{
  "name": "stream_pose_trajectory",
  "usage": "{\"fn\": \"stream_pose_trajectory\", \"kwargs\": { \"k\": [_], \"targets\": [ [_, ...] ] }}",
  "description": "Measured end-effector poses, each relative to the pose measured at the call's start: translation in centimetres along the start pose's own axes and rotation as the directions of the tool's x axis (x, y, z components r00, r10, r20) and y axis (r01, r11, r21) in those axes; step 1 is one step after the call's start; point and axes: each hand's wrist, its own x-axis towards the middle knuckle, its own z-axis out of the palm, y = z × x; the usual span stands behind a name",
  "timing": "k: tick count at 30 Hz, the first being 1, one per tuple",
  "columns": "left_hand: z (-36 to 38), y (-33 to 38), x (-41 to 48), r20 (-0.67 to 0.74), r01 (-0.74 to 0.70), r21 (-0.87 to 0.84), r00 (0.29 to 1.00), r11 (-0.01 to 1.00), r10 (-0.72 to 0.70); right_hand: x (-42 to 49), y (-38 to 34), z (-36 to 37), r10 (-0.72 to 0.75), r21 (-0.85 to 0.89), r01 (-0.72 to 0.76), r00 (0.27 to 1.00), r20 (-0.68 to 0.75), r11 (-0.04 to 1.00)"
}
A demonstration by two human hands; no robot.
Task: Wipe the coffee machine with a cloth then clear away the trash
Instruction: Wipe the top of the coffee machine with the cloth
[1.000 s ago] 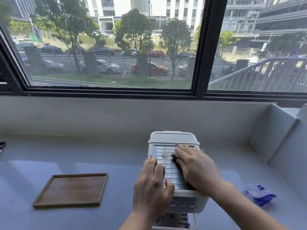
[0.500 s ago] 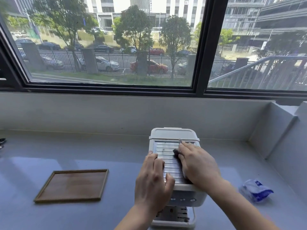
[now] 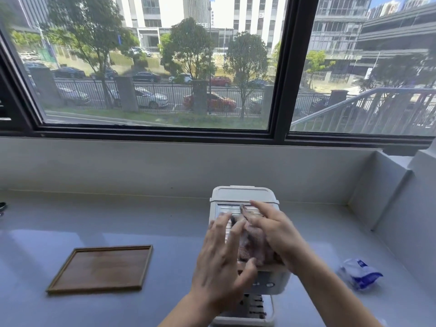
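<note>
A white coffee machine (image 3: pixel 243 193) stands on the grey counter (image 3: pixel 118 220) just in front of me, seen from above, with a ribbed top grille. A brownish-grey cloth (image 3: pixel 253 244) lies on that grille. My right hand (image 3: pixel 276 232) presses flat on the cloth with straight fingers reaching toward the back of the grille. My left hand (image 3: pixel 221 263) hovers over the machine's left front, fingers spread and blurred, its fingertips at the cloth's left edge. A crumpled blue-and-white wrapper (image 3: pixel 359 274) lies on the counter to the right of the machine.
A flat wooden tray (image 3: pixel 101 267) lies on the counter to the left of the machine. A small dark object (image 3: pixel 2 206) shows at the far left edge. A low wall runs behind the counter under the window, and a stepped ledge (image 3: pixel 389 197) closes the right side.
My left hand has lifted off the machine's top and spread its fingers. My right hand has flattened, and more of the cloth now shows between the hands.
</note>
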Motion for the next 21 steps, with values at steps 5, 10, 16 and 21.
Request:
{"fn": "stream_pose_trajectory", "kwargs": {
  "k": [5, 10, 16, 21],
  "targets": [
    [1.3, 1.9, 3.5, 0.236, -0.016, 0.151, 0.972, 0.988, -0.02, -2.5, 2.1, -2.3, -0.147, -0.271, 0.051, 0.925, -0.35, 0.961],
    [0.3, 0.8, 5.8, 0.25, -0.148, 0.187, 0.963, 0.971, 0.098, -4.2, 4.3, 1.2, -0.333, -0.461, 0.166, 0.891, -0.309, 0.872],
    [-2.6, -4.0, 4.0, 0.184, -0.175, 0.011, 0.968, 0.984, 0.17, -3.6, 4.4, 2.6, -0.328, -0.758, 0.004, 0.903, -0.277, 0.652],
    [-0.3, -4.6, 7.3, 0.285, -0.175, 0.15, 0.95, 0.973, 0.127, -3.6, 4.8, 2.7, -0.39, -0.78, -0.008, 0.863, -0.322, 0.626]
  ]
}}
